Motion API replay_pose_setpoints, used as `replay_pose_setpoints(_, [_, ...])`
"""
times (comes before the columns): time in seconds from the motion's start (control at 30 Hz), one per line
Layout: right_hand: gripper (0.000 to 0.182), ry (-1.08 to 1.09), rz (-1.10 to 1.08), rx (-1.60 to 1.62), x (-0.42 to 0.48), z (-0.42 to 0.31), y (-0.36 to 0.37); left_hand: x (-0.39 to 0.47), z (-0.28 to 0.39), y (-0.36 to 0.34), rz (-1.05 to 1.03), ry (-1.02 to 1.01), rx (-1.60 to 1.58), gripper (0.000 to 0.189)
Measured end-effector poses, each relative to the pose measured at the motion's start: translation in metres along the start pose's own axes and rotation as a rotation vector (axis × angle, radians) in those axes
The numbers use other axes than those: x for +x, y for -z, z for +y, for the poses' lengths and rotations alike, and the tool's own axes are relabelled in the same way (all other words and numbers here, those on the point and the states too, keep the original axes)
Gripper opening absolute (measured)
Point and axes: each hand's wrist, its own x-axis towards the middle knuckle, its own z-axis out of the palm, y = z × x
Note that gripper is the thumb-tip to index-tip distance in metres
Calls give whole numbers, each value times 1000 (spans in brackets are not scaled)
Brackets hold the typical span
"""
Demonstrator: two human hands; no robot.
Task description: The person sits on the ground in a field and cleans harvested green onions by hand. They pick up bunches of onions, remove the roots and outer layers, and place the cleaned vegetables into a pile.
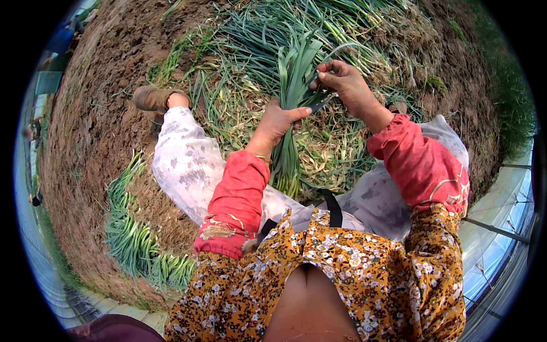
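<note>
My left hand (280,122) grips a bunch of long-leaved allium greens (291,92), leeks or green garlic, around its middle. The flat blue-green leaves point away from me, and the paler stem ends hang down between my legs. On the bunch's right side, my right hand (342,83) has its thumb and fingers curled together at a loose leaf (322,100). Its fingertips partly hide where they meet the leaf. Beyond both hands lies a large heap of the same greens (252,47), with pale stems and roots toward the right.
Yellowed trimmed leaves (235,115) litter the ground between my legs. At my left, tied-looking bunches of greens (141,248) form a curved row, roots inward. Bare brown soil (98,128) spreads leftward. Plastic sheeting (504,239) on a frame stands at the right edge.
</note>
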Motion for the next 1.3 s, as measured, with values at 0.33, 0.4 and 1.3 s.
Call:
replay_pose_setpoints(0.33, [39, 348, -16, -786, -4, 2, -4, -1, -1, 1, 0, 2, 6, 26])
replay_pose_setpoints(0.4, [30, 627, 132, -1095, -1, 3, -1, 0, -4, 2, -38, -7, 16, 26])
replay_pose_setpoints(1.3, [47, 615, 38, -1473, -8, -34, -30, -5, -6, -11, -173, 33, 124, 26])
